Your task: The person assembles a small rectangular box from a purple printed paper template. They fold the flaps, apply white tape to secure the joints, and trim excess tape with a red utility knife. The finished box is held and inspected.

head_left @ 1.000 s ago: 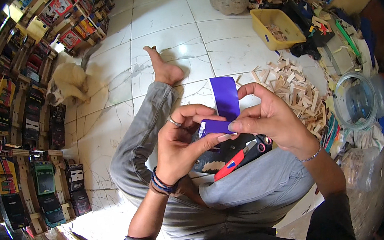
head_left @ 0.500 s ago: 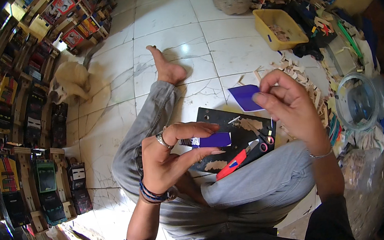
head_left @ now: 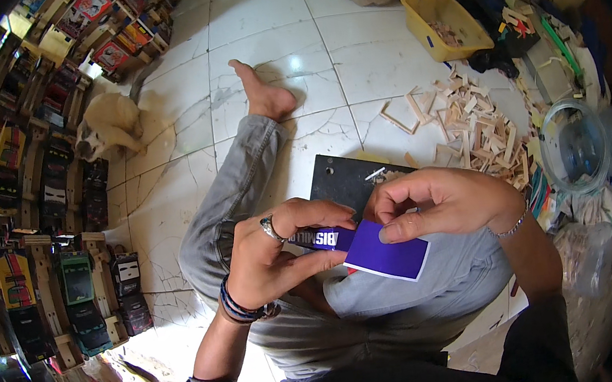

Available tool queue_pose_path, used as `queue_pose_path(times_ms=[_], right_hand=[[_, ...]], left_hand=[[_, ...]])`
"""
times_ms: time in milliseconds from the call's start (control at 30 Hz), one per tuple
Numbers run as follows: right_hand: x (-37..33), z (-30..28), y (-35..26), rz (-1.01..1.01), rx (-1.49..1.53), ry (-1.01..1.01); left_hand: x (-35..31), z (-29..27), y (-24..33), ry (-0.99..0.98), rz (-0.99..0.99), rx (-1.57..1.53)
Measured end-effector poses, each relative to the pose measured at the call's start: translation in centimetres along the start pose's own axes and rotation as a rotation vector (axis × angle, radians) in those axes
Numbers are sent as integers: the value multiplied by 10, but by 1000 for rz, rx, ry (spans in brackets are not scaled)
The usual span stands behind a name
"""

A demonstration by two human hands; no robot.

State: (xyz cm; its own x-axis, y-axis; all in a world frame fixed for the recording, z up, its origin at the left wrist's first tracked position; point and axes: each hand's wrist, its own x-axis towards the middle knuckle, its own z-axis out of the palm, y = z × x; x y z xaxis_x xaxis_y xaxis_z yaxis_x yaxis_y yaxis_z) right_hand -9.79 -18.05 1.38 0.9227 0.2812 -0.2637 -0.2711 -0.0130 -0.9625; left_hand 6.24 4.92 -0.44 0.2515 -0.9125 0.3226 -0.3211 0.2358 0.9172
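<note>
Between the thumb and fingers of my left hand (head_left: 257, 262) is a small purple piece with white lettering (head_left: 325, 238). My right hand (head_left: 445, 201) pinches a flat purple card with thin white edges (head_left: 387, 257) and holds it against the right end of the lettered piece, partly covering it. Both hands are above my lap. Beneath them lies a black board (head_left: 339, 181) with a small white stick on it. My right hand and the card hide most of the board and the tools on it.
Wood offcuts (head_left: 477, 124) are heaped on the tiles at the right, by a yellow basin (head_left: 420, 32) and a clear plastic jug (head_left: 572, 147). A cat (head_left: 111, 119) is at the left beside rows of model trucks (head_left: 65, 190). My bare foot (head_left: 268, 96) is stretched ahead.
My right hand has come down and left with the purple card, bringing it against the lettered piece. My left hand keeps its grip, turned slightly. The scissors and red cutter are now mostly covered.
</note>
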Motion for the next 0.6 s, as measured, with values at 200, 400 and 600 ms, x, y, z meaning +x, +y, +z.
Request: queue_pose_path(times_ms=[200,400,600], right_hand=[[-1,-1,-6,55,38,-34],[0,3,-11,116,74,-9],[0,3,-10,130,92,-17]], left_hand=[[1,4,1,41,33,-18],[3,2,2,18,106,54],[4,5,3,35,108,42]])
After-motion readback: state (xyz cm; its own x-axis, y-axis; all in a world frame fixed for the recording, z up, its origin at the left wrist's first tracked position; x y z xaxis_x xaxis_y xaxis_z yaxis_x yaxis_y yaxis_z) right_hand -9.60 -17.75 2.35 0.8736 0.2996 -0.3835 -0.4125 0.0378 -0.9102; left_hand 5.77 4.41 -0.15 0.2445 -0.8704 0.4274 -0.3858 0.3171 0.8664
